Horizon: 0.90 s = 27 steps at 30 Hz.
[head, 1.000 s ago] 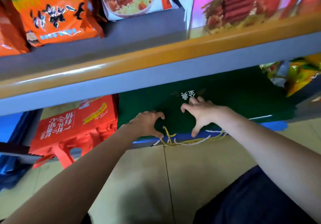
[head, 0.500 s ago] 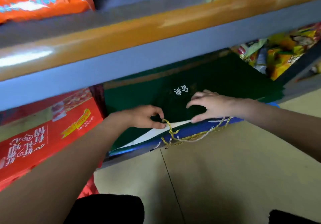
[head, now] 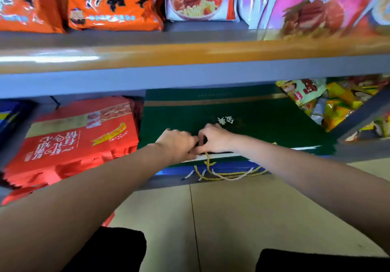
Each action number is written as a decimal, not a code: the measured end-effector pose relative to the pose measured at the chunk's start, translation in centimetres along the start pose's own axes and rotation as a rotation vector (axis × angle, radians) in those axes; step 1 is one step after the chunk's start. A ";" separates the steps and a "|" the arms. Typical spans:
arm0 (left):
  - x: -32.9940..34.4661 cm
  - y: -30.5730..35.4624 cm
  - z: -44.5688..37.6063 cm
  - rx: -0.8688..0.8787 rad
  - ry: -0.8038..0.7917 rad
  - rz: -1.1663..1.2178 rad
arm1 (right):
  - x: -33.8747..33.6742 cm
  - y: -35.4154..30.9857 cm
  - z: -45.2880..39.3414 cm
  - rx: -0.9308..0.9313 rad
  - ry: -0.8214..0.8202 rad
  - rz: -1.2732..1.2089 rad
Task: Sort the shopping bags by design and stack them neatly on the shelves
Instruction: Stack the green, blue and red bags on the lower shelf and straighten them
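left hand (head: 177,145) and right hand (head: 215,138) both pinching green bag (head: 263,122) front edge

We see bright, even light, glare on the orange shelf edge (head: 190,53), motion blur and wide-angle bending at the borders.

Bare forearms, no sleeves; black trousers (head: 109,250) cover both knees.

Both arms reached forward, hands together.
The left hand (head: 178,145) and right hand (head: 215,137) touched, knuckles up, fingers (head: 195,140) curled downward.
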<state>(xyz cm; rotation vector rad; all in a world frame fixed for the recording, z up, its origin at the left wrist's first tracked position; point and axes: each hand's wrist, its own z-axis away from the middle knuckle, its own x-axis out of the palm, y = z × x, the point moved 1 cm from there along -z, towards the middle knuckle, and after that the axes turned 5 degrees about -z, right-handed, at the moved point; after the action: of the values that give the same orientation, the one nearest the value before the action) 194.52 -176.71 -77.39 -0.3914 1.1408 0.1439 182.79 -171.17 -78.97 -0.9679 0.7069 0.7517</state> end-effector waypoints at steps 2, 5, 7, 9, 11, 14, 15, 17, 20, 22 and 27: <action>0.2 -0.1 1.3 -0.024 0.019 -0.068 | -0.6 0.0 0.5 -0.066 0.004 0.065; 0.3 -1.5 2.6 -0.094 -0.006 -0.015 | -2.0 1.6 2.1 -0.060 0.038 0.176; 0.9 -2.4 2.3 -0.171 -0.054 0.221 | -2.2 2.5 3.3 -0.040 0.018 0.032; 2.4 -1.4 1.6 -0.213 -0.093 0.427 | -1.4 2.5 4.3 -0.036 -0.047 0.024; 4.2 0.9 1.3 -0.246 -0.065 0.485 | 0.0 2.6 4.8 -0.022 -0.110 0.164; 5.5 2.7 0.8 -0.309 0.035 0.490 | 1.9 2.6 4.5 0.042 -0.072 0.177; 5.5 2.4 0.4 -0.330 0.052 0.533 | 2.2 2.5 4.3 0.060 -0.050 0.172; 5.5 1.5 -0.7 -0.324 0.045 0.620 | 2.5 2.3 3.5 0.078 -0.005 0.190; 5.8 0.5 -2.3 -0.291 0.029 0.666 | 2.6 2.3 3.0 0.042 0.037 0.160; 5.8 0.4 -2.8 -0.285 0.034 0.667 | 2.5 2.6 3.4 0.004 0.048 0.197; 5.5 0.7 -2.9 -0.270 0.042 0.629 | -1.0 6.3 5.7 0.020 0.184 0.240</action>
<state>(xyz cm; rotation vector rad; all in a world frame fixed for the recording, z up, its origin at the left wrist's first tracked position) 194.13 -177.65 -83.56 -0.2610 1.2599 0.8499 178.17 -164.00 -78.78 -0.9514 1.0023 0.8703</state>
